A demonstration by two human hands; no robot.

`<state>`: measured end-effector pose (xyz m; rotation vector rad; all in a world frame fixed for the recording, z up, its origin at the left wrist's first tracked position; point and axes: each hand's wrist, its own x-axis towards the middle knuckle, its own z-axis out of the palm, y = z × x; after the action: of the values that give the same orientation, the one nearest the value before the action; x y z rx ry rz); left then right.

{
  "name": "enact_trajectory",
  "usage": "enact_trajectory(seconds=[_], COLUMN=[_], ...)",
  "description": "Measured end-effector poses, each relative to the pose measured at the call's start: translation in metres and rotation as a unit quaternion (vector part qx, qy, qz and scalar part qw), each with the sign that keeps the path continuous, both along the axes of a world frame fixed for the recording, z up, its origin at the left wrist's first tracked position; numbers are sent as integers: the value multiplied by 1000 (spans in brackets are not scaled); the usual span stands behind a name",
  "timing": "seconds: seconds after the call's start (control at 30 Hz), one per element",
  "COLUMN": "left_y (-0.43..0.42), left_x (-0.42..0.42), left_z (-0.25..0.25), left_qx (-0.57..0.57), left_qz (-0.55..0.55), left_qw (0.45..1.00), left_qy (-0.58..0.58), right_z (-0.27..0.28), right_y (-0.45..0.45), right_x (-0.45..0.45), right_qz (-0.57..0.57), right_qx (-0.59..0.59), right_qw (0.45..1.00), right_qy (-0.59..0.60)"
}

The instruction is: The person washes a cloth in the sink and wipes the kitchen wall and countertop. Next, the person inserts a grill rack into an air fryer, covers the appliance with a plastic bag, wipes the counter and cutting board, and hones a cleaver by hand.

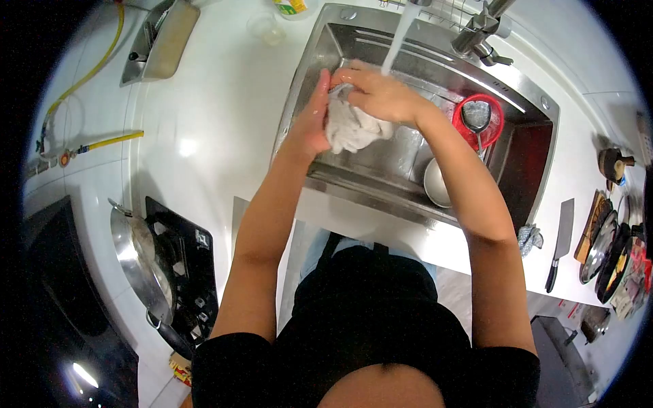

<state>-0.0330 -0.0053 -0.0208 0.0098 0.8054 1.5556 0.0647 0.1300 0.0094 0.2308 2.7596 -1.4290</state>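
Both my hands are over the left part of a steel sink (381, 178), holding a wet, whitish cloth (357, 126). My left hand (316, 119) grips its left edge, thumb pointing up. From above, my right hand (381, 92) closes over the top of the cloth, its fingers bent toward my left hand. Water (400, 44) runs from the faucet (479, 30) and falls right by my right hand. What the cloth may wrap is hidden from me.
A red basin (500, 115) with a ladle (476, 117) and a white bowl (435, 183) sit in the sink's right part. On the right counter lie a cleaver (563, 234) and a grey rag (530, 239). A steel wok (139, 262) stands on the stove at left.
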Motion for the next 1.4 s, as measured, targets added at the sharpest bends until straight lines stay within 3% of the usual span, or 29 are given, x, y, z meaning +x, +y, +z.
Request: enact_trajectory(seconds=[0.1, 0.17, 0.23, 0.27, 0.4, 0.5, 0.53, 0.6, 0.7, 0.83, 1.0, 1.1, 1.2, 1.3, 1.33, 1.4], left_y=[15, 19, 24, 25, 28, 8, 6, -3, -5, -8, -17, -23, -18, -2, 7, 24], left_x=[12, 1, -5, -7, 14, -9, -10, -6, 2, 5, 10, 12, 26, 35, 33, 23], left_z=[9, -8, -20, -31, -7, -46, -50, -54, -32, -28, -20, -43, -43, -33, -18, -55], left_qx=[14, 52, 141, 134, -73, -24, -63, -141, -160, -46, 53, -94, -320, -229, -204, -149], left_qz=[2, -5, 9, 39, 129, 133, 141, 156, 156, 139, 166, 97, 44, 116, 100, 124], left_qw=[998, 993, 980, 969, 986, 991, 988, 976, 973, 989, 983, 977, 940, 965, 971, 980], left_qy=[-55, -105, -143, -203, -74, 5, -16, -60, -56, -5, 58, 167, 108, -52, -73, -43], right_z=[-25, -40, -47, -52, -93, -99, -100, -83, -67, -63, -78, -83, -75, -65, -62, -61], right_y=[13, 12, -3, -16, -12, -1, 0, 2, 0, -1, -6, -8, -14, -27, -33, -40], right_x=[8, 28, 40, 44, 39, 41, 40, 49, 57, 68, 71, 70, 66, 61, 60, 59], right_qz=[-66, -105, -107, -97, -274, -298, -275, -243, -183, -179, -203, -220, -258, -231, -210, -195], right_qx=[108, -114, -217, -212, -122, -300, -252, -368, -499, -627, -683, -703, -673, -684, -697, -736], right_qw=[973, 970, 954, 958, 954, 906, 927, 898, 847, 758, 689, 653, 675, 674, 666, 632], right_qy=[191, 189, 178, 170, -19, -8, 29, 2, 5, 23, 131, 174, 159, 157, 160, 147])
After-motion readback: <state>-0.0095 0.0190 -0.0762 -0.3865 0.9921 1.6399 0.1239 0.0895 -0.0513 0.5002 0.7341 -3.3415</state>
